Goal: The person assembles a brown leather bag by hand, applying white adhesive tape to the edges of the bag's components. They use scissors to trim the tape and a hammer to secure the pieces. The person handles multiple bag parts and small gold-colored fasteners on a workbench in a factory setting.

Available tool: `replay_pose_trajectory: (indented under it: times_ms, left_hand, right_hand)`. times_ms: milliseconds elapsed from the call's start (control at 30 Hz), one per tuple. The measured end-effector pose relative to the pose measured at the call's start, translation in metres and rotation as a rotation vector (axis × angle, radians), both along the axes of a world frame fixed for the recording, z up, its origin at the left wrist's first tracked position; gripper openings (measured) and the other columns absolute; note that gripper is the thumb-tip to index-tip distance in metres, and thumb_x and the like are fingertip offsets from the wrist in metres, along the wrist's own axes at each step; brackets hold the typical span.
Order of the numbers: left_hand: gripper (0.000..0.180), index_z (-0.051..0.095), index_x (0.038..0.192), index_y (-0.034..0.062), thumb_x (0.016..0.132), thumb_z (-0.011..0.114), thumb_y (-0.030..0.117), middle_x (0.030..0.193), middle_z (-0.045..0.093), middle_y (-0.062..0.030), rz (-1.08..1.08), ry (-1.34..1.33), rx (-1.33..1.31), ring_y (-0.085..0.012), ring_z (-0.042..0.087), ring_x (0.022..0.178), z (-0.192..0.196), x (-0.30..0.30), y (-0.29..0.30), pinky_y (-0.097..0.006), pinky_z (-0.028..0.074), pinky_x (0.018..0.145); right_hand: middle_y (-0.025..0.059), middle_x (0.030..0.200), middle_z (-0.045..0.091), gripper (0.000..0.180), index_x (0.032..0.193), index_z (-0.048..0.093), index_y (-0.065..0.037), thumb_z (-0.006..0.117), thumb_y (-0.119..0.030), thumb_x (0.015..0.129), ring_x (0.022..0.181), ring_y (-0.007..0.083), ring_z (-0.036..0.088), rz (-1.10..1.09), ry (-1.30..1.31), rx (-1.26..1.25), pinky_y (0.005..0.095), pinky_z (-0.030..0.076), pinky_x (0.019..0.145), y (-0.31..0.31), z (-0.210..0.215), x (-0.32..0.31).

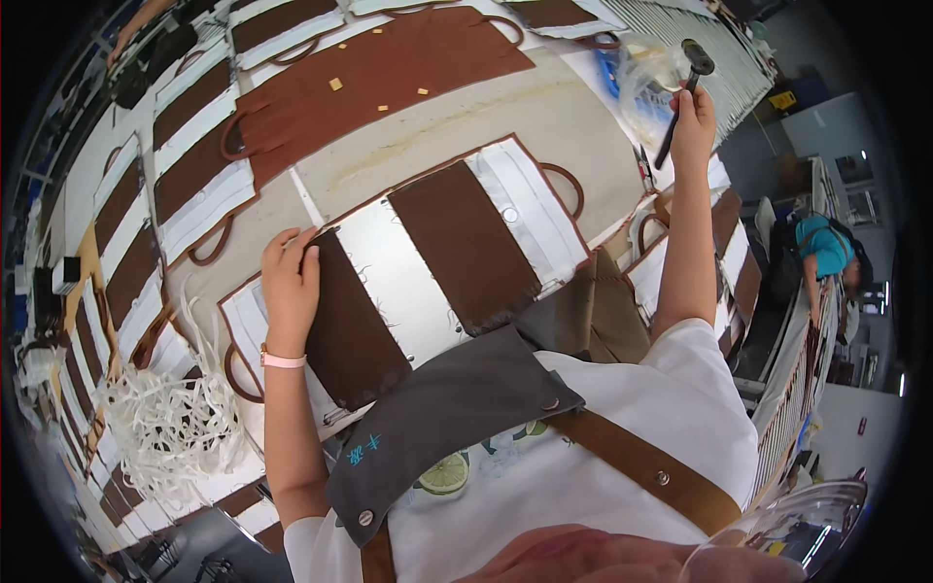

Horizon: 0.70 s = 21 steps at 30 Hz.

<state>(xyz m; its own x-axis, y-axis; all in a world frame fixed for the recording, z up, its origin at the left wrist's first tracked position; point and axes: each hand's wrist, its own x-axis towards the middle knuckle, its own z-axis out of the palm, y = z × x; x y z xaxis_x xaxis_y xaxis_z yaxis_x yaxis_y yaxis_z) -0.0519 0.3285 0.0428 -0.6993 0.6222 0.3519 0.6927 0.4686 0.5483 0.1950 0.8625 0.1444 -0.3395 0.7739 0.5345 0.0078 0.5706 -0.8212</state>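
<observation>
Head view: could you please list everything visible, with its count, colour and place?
Flat fabric panel with loop handles: one, brown and white, front centre
Wide leathery sheet: one, red-brown, upper middle
Small square patches: at least five, yellow, on that sheet
Similar striped panels: several, brown and white, left, top, right
Tangled thin strips: one heap, white, lower left
Filmy plastic wrapping: one bundle, translucent, upper right
Slim-handled hammer: one, dark, upper right
Worktable: one, beige, beneath panels
Co-worker: one, teal top, far right
Apron: one, grey, worn, lower middle
Wristband: one, pink, worn, left of centre
Left hand: one, on the flat panel
Right hand: one, gripping the hammer
</observation>
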Motion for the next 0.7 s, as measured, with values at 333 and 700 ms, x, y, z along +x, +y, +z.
replay_pose_trajectory:
  times_ms: [333, 700]
  left_hand:
    - [0.034, 0.064, 0.127, 0.0050, 0.095, 0.062, 0.018, 0.129, 0.056, -0.0213, 0.052, 0.219, -0.081, -0.0381, 0.054, 0.120, -0.039, -0.011, 0.039, -0.046, 0.043, 0.103]
    - [0.034, 0.066, 0.124, 0.0050, 0.094, 0.065, 0.022, 0.132, 0.056, -0.0214, 0.054, 0.162, -0.057, -0.0394, 0.051, 0.126, -0.041, -0.009, 0.034, -0.047, 0.042, 0.106]
  right_hand:
    - [0.0055, 0.081, 0.056, 0.024, 0.118, 0.056, 0.000, 0.046, -0.019, 0.107, 0.067, 0.0129, 0.049, 0.478, 0.345, -0.281, 0.0293, 0.044, 0.063, -0.070, 0.038, 0.000]
    - [-0.0056, 0.067, 0.040, 0.030, 0.106, 0.062, -0.004, 0.047, -0.030, 0.107, 0.057, 0.0026, 0.035, 0.468, -0.397, -0.083, 0.0198, 0.031, 0.052, -0.161, -0.016, -0.084]
